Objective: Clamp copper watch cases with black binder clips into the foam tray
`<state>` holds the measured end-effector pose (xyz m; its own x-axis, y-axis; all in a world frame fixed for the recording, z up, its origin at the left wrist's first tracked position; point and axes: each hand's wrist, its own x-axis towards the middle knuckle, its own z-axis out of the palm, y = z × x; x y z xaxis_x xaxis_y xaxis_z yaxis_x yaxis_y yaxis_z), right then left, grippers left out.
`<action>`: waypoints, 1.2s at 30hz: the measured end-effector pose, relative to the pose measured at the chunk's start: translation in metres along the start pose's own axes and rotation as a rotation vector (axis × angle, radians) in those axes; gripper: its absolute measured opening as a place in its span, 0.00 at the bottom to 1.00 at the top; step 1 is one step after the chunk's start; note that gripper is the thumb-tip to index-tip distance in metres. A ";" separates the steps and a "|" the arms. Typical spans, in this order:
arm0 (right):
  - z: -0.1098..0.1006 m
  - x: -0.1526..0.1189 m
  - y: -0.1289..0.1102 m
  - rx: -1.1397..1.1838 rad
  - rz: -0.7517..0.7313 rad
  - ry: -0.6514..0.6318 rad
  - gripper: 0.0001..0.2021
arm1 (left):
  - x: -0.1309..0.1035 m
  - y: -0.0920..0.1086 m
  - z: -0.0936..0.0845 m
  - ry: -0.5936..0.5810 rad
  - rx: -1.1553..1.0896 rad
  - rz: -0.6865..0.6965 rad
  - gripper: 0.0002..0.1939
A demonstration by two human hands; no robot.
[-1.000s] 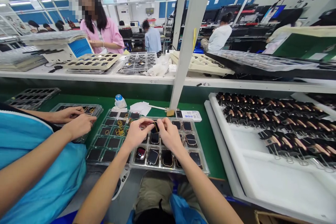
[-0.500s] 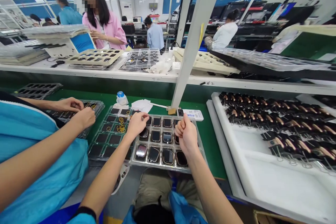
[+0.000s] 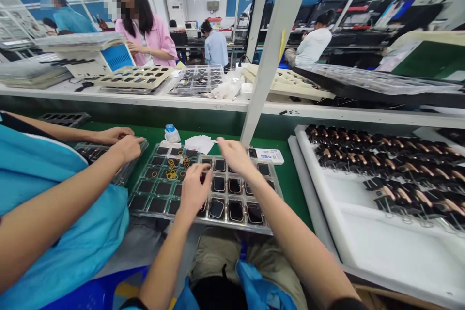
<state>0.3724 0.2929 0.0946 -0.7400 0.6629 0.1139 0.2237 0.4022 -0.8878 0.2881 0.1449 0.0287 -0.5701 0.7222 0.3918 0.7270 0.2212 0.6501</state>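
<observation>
A clear tray [image 3: 250, 229] in front of me holds rows of dark rounded-square watch screens [image 3: 236, 211], with thin light rims. Over its left columns, my left hand [image 3: 195, 189] is bent, with a gap between thumb and fingers; no held item shows. My right hand [image 3: 236, 156] reaches across the tray's far edge, to the right end of a thin white stick [image 3: 214, 141]. The back of this blurred hand hides its fingers, so whether it grips the stick is unclear. Yellow rings [image 3: 171, 173] lie on the clear tray of dark squares [image 3: 157, 205] at the left.
A blue-capped bottle [image 3: 171, 133] and white papers [image 3: 199, 144] stand behind the trays. A white post [image 3: 262, 82] rises close behind my right hand. At right is a white foam tray [image 3: 381, 240] of clipped black parts. A co-worker's hands [image 3: 125, 147] work at left.
My right hand has moved left and away from me, from the tray's right side to the white stick. My left hand has come slightly nearer and its fingers have spread. The view has shifted slightly.
</observation>
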 end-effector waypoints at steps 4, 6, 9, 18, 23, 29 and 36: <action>0.089 0.058 -0.013 -0.321 -0.061 -0.307 0.18 | -0.066 0.030 -0.010 -0.083 -0.130 0.100 0.08; 0.125 0.070 -0.013 -0.338 -0.055 -0.353 0.14 | -0.088 0.030 -0.017 -0.079 -0.148 0.127 0.08; 0.151 0.075 -0.013 -0.360 -0.060 -0.375 0.16 | -0.099 0.014 -0.028 0.029 -0.110 0.092 0.08; 0.028 -0.026 0.002 -0.147 -0.308 0.057 0.17 | -0.084 -0.049 -0.023 0.031 0.031 -0.224 0.23; -0.074 -0.155 0.065 -0.188 0.103 0.505 0.19 | -0.086 -0.063 -0.017 0.011 0.003 -0.246 0.27; -0.169 -0.178 0.059 0.016 0.216 0.391 0.22 | -0.086 -0.069 -0.018 -0.018 -0.039 -0.298 0.29; -0.259 -0.046 0.027 0.494 0.113 0.817 0.14 | -0.082 -0.074 -0.019 -0.009 -0.043 -0.373 0.23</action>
<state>0.5763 0.4369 0.1805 -0.0179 0.9919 0.1259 -0.1640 0.1213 -0.9790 0.2741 0.0567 -0.0395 -0.7893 0.6028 0.1169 0.4527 0.4428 0.7739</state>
